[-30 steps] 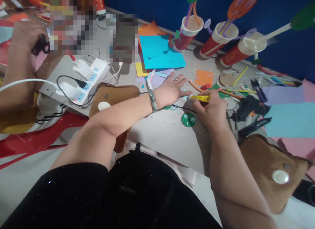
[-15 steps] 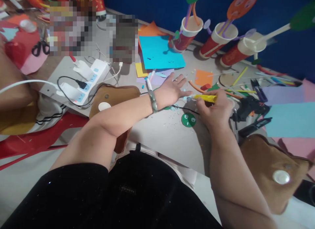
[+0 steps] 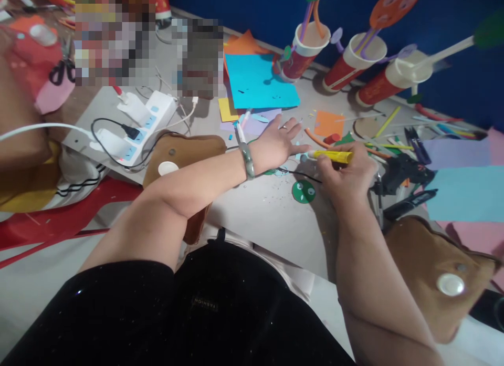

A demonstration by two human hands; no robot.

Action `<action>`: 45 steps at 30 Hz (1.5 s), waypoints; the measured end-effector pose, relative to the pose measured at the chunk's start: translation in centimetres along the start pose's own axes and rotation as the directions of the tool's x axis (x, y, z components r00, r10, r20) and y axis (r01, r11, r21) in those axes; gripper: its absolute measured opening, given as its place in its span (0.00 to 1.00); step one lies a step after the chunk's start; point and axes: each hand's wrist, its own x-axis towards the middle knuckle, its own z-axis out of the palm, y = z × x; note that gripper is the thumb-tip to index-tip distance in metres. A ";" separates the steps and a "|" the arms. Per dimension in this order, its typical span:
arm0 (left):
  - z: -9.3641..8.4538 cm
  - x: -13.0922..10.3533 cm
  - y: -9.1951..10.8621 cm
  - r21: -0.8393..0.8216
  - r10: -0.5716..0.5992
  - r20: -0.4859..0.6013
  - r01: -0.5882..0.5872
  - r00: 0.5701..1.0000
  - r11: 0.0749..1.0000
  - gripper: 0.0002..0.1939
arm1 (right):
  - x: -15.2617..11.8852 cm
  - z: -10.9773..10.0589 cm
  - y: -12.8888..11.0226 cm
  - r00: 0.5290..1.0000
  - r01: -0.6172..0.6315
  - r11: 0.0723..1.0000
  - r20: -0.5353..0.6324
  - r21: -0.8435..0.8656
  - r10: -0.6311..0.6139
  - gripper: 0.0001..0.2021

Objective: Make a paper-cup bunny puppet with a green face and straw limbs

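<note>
Head view shows the right hand (image 3: 348,171) gripping a yellow tube (image 3: 334,156), while the left hand (image 3: 272,145) is spread open, palm down, over the counter (image 3: 252,211). The step seems to be working the tube's tip beside the left thumb; the next move calls for steadiness there. Slim, bright and pale-tipped, the tube sits beyond a green paper face (image 3: 303,191); whether its tip touches anything is hard to tell.

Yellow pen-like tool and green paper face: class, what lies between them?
In the head view, a thin black cord crosses between the yellow pen-like tool and the green paper face.
</note>
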 end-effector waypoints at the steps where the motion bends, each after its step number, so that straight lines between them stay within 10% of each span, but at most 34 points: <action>1: 0.0 0.0 0.0 -0.008 -0.002 -0.002 0.002 1.000 1.000 0.35 | 0.0 0.1 0.0 1.000 -0.003 1.000 0.031 0.000 0.003 0.12; 6: -1.1 -0.4 0.4 0.000 -0.025 0.033 0.025 0.999 1.000 0.36 | 0.1 0.0 0.2 0.986 -0.014 1.000 0.168 -0.028 0.019 0.11; 13: 0.1 0.0 0.2 0.021 -0.023 -0.011 0.024 1.000 1.000 0.35 | 0.0 -0.1 -0.1 0.999 -0.033 0.999 0.023 0.017 0.033 0.11; 28: 0.6 0.3 -0.2 -0.017 -0.024 -0.026 0.023 0.999 1.000 0.33 | 0.1 -0.2 0.1 0.990 -0.023 0.999 0.135 -0.022 0.026 0.11; 36: -0.1 0.2 0.1 -0.008 -0.029 0.042 0.030 0.999 1.000 0.38 | 0.0 -0.7 0.1 0.995 -0.047 0.999 -0.085 -0.004 0.046 0.10; 45: -1.0 -0.4 0.5 0.037 -0.042 0.030 0.041 0.999 0.999 0.38 | 0.3 -0.5 -0.3 0.979 -0.038 0.998 0.197 -0.056 0.048 0.11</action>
